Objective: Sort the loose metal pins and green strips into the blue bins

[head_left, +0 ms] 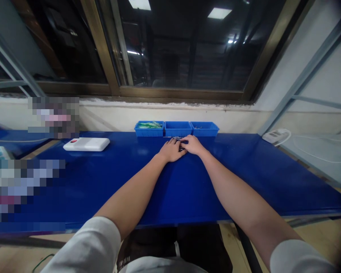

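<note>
My left hand [172, 150] lies low over a small bunch of thin, shiny sticks [180, 148] on the blue tabletop, its fingers stretched out across them. My right hand [192, 145] meets it from the other side, fingers bent and drawn together at the sticks' right end. Both hands cover most of the bunch, so its exact kind cannot be made out. Just behind them stands a blue bin [178, 133], the middle one of three in a row. Green and white pieces [150, 125] fill the left bin [149, 132]; small bits lie in the right bin [205, 132].
A white power bank [86, 144] rests on the left of the blue table [116, 178]. At the right back are a white power strip [276, 135] and its cable. Grey metal frames [304, 76] rise at both sides, with a window behind. Blurred patches hide things at left.
</note>
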{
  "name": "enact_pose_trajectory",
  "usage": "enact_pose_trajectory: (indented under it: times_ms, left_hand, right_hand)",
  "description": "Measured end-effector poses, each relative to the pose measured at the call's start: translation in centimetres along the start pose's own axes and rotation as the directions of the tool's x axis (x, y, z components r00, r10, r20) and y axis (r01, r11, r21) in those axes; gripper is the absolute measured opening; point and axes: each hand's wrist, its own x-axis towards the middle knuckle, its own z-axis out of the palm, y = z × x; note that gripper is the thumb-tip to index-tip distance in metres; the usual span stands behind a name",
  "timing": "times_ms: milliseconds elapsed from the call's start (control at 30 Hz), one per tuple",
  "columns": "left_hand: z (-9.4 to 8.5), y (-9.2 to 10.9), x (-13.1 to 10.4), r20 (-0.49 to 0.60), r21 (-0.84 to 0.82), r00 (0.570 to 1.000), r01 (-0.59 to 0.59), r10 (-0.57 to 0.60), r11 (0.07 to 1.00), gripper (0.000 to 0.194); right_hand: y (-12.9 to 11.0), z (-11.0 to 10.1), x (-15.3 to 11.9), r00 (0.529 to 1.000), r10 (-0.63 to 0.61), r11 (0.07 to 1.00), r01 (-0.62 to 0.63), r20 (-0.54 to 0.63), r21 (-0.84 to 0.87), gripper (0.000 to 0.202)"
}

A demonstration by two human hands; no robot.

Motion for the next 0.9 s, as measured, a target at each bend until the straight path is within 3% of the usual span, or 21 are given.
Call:
enact_pose_trajectory:
  times_ms: [367, 633, 900]
  left_hand:
    - [-0.2, 0.0, -0.2, -0.055, -0.041, 0.998, -0.008, 0.006, 0.999, 0.058]
    - [-0.3, -0.3, -0.2, -0.072, -0.042, 0.997, 0.039, -0.042, 0.998, 0.058]
    - [-0.3, -0.3, -0.2, -0.049, -0.061, 0.997, 0.060, -0.063, 0.996, 0.063]
  right_hand:
    - [0.4, -0.3, -0.2, 0.997, 0.076, 0.981, -0.076, 0.009, 0.181, 0.015]
    - [0.2, -0.5, -0.4, 0.989, 0.120, 0.982, -0.131, -0.092, -0.133, 0.019]
    - [0.6, -0.3, -0.1, 0.984, 0.178, 0.983, -0.178, 0.001, -0.048, 0.014]
